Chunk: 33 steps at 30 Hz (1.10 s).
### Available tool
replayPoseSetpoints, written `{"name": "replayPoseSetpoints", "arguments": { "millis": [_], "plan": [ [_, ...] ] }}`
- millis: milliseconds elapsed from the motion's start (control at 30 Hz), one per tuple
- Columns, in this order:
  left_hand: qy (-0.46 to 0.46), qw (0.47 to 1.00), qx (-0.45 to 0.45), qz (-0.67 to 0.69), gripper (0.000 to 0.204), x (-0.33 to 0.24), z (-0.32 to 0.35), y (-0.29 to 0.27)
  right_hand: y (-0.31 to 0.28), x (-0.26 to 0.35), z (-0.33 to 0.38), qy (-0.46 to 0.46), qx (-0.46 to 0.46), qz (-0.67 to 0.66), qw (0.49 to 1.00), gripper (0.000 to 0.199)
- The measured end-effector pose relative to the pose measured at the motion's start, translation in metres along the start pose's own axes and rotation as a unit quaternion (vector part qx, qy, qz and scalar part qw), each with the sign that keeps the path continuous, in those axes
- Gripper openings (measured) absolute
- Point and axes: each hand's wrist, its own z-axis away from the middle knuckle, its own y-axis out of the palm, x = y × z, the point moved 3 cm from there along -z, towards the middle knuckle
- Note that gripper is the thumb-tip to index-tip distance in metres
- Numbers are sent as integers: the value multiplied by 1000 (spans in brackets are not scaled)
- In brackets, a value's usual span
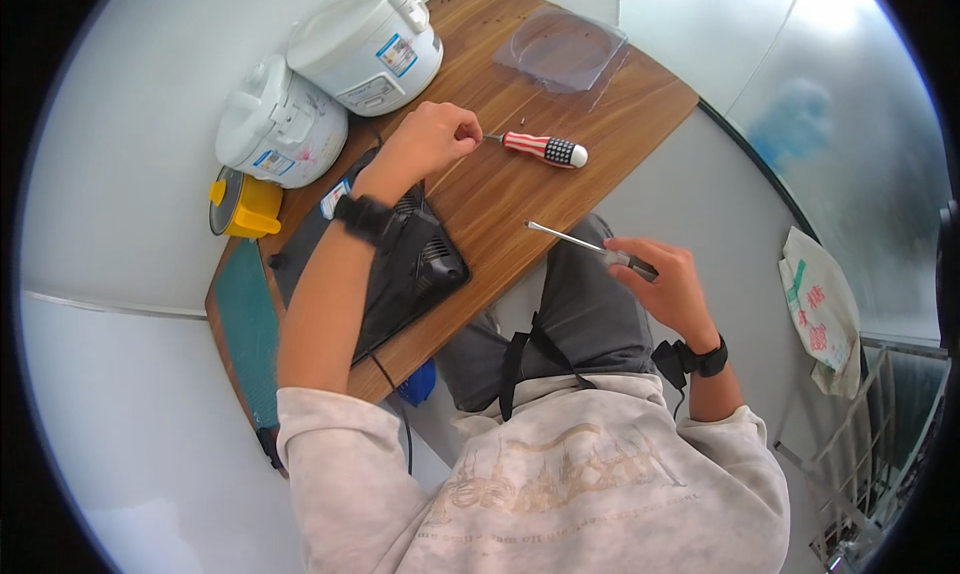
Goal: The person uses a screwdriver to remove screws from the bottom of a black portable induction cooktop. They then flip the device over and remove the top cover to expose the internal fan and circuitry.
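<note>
Over table (560, 189), left hand (425, 142) curled.

Screwdriver (545, 150) handle red-and-white striped with a checked end; rice cookers (330, 79) white; mat (250, 334) seemingly teal.

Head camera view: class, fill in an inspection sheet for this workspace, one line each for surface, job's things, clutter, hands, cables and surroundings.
Surface: wooden table, with a green cutting mat at its left end.
Job's things: black appliance lying under the left forearm; red-and-white striped screwdriver on the table; slim metal-shafted tool.
Clutter: two white rice cookers, a yellow lidded container, a clear plastic tray.
Hands: left hand pinched shut beside the screwdriver's tip, what it pinches too small to tell; right hand in a closed grip on the slim tool.
Cables: a black cord hangs off the table's near edge.
Surroundings: white bag and wire rack to the right.
</note>
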Motion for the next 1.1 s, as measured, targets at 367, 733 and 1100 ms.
{"name": "replayPoseSetpoints", "arguments": {
  "millis": [367, 733, 1100],
  "plan": [
    [-35, 996, -35, 68, 17, 44, -57, 42, -22, -20, 23, 55, -38, -30, 997, 30],
    [-90, 995, -38, 9, 23, 24, 71, -37, -3, -15, 13, 42, 2, -37, 998, 30],
    [-346, 922, -165, -51, 41, 151, 295, -34, 53, -2, 11, 127, 176, -349, 912, 31]
  ]
}}
